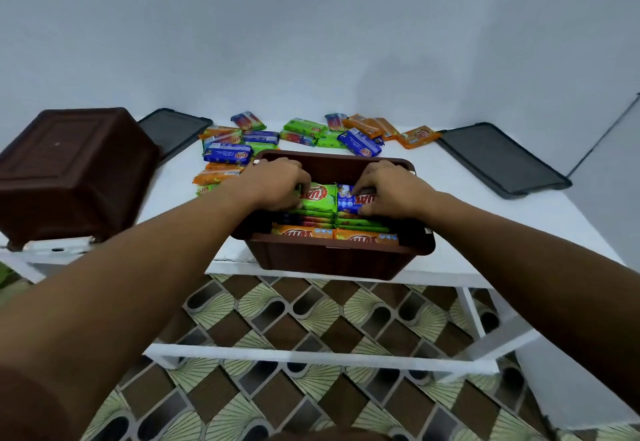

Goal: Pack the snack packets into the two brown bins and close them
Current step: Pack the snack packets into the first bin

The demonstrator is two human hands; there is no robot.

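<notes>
Two pinches | left grip (277, 182): green packet (320, 197) (KUAT) | right grip (388, 186): blue packet (346, 201)

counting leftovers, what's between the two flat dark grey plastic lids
Loose orange, green and blue snack packets, scattered on the white table; the head view shows it.

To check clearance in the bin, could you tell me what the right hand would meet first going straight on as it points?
The right hand grips the blue packet in the bin; pushed on, it would probably meet the green packet beside it, though depth is unclear.
</notes>
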